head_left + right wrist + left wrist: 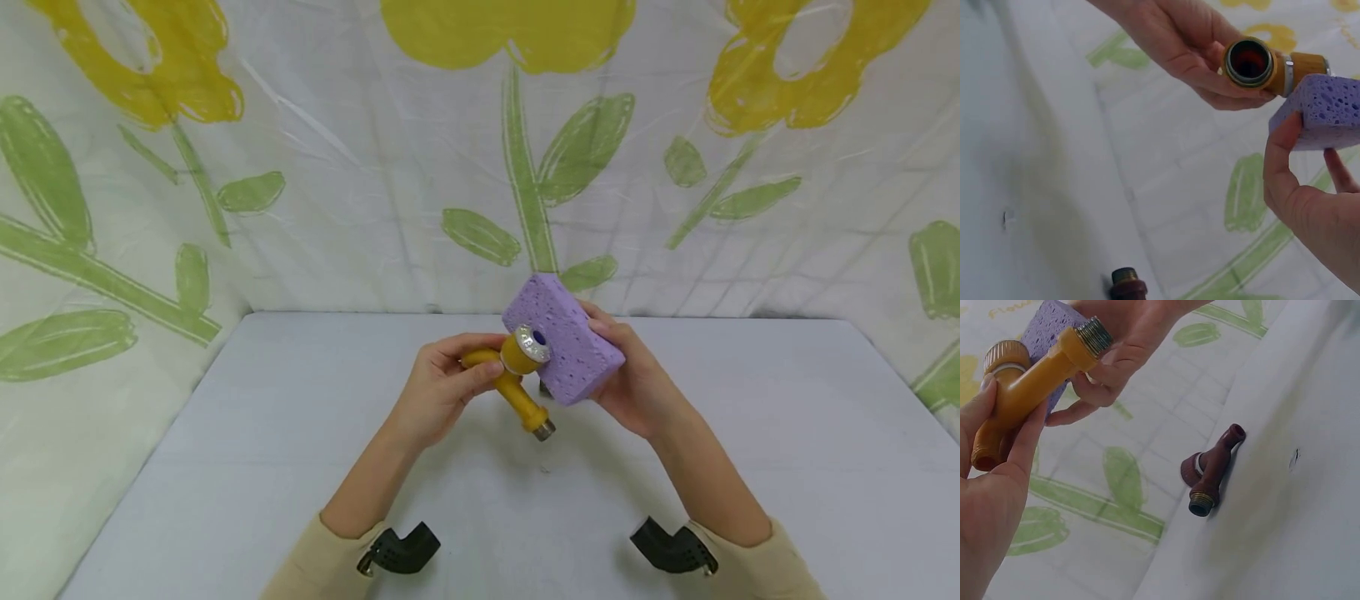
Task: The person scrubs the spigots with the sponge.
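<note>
My left hand [442, 387] grips a yellow tap [517, 392], thumb on the near side and fingers behind it. The tap's threaded metal end [1093, 336] points away from the palm, and its round knob has a silvery face. With my right hand [637, 379] I hold a purple sponge [566, 342] by its edges. The sponge is up against the tap's knob in the head view; whether they press together I cannot tell. A dark red tap [1213, 472] lies on the white table beyond my hands, mostly hidden in the head view.
The white table [300, 500] reaches back to a pale curtain [337, 208] painted with yellow flowers and green leaves. A small mark [1294, 457] shows on the tabletop. Black curved mounts [405, 550] sit at both wrists by the beige sleeves.
</note>
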### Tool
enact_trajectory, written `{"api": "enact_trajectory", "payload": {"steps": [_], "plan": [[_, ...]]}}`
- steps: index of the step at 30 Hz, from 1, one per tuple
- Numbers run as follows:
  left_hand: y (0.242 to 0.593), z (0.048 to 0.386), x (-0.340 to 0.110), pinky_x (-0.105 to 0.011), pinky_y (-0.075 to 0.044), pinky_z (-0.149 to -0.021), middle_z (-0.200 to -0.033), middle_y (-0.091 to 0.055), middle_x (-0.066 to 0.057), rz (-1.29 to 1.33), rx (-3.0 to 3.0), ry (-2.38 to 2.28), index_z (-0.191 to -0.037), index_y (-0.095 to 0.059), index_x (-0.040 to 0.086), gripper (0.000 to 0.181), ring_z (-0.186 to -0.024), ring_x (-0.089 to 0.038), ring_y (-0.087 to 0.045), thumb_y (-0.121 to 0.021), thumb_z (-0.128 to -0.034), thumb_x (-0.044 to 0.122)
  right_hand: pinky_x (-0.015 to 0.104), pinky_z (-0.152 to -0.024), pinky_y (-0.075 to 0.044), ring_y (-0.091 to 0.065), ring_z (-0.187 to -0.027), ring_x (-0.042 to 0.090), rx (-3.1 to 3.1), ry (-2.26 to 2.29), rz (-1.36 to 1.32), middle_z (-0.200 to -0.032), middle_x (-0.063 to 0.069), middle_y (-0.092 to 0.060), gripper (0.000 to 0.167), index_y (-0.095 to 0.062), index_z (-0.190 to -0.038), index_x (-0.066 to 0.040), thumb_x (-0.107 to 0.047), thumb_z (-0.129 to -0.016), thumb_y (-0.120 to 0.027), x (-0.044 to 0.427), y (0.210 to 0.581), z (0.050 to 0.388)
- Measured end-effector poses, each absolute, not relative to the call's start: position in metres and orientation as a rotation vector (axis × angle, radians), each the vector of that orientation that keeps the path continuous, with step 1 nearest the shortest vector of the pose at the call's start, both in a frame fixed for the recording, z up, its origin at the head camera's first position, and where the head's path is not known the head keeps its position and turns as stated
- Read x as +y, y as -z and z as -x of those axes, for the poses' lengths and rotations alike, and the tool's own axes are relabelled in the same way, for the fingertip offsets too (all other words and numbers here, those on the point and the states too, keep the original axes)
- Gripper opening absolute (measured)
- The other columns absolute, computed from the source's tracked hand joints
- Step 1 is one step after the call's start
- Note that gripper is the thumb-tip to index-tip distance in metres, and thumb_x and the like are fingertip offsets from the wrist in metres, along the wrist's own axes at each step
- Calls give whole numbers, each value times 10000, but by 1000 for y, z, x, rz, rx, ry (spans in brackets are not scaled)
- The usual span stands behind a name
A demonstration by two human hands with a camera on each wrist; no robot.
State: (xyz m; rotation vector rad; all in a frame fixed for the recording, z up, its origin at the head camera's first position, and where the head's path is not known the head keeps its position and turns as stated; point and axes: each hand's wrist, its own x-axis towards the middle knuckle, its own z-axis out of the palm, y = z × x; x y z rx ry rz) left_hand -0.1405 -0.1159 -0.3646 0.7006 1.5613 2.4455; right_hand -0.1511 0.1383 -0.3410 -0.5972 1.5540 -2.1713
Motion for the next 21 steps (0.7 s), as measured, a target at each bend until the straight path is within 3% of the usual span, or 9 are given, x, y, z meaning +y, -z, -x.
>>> {"api": "enact_trajectory", "payload": {"steps": [5,11,14,21], "plan": [[360,139,-114,-276,-643,-875,-1066,-728,0,-548,1601,-2498,-1208,-744,175,455,-919,-130,-717,-566,-973,-171,359,-901,-579,-600,-1162,213,1578,2123,612,-1425,28,-521,455,-432,-1519,-343,-401,-1075,-350,141,339,151],[354,138,-111,-266,-632,-889,-978,-733,20,-357,1596,-2530,-1476,-483,-30,540,-886,-124,-715,-556,-962,-181,383,-928,-560,-579,-1188,227,1581,2081,634,-1441,23,-506,465,-449,-1506,-366,-344,-1056,-336,146,338,151],[354,139,-112,-260,-627,-893,-993,-737,35,-341,1605,-2533,-1465,-462,-79,510,-926,-123,-723,-546,-970,-170,379,-917,-557,-564,-1167,216,1594,2038,640,-1409,21,-506,417,-464,-1481,-377,-362,-1084,-336,146,337,151],[354,142,-117,-261,-629,-883,-1024,-768,36,-360,1681,-2528,-1323,-599,-77,362,-998,-138,-738,-565,-974,-167,354,-889,-568,-601,-1108,219,1658,1942,613,-1365,57,-515,364,-447,-1454,-362,-316,-1099,-382,148,332,150]]}}
